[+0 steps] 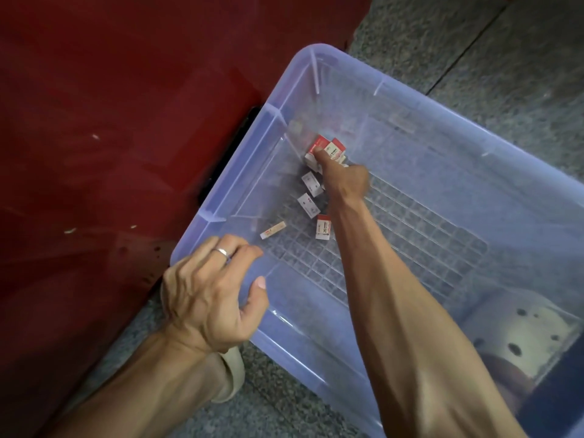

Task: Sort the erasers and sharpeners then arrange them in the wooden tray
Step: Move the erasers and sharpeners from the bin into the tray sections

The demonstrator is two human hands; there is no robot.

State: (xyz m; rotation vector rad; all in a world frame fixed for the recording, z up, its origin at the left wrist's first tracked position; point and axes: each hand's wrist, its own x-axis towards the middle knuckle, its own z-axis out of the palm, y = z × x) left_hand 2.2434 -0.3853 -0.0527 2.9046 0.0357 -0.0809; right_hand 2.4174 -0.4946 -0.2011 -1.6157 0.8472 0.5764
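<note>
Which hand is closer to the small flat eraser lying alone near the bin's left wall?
Left. The left hand rests on the clear blue plastic bin's rim, just below the eraser; the right hand reaches further in, at the red-and-white erasers.

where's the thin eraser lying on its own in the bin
In the head view, the thin eraser lies on the bin floor near its left wall, just beyond the left hand and left of the red-and-white eraser.
</note>
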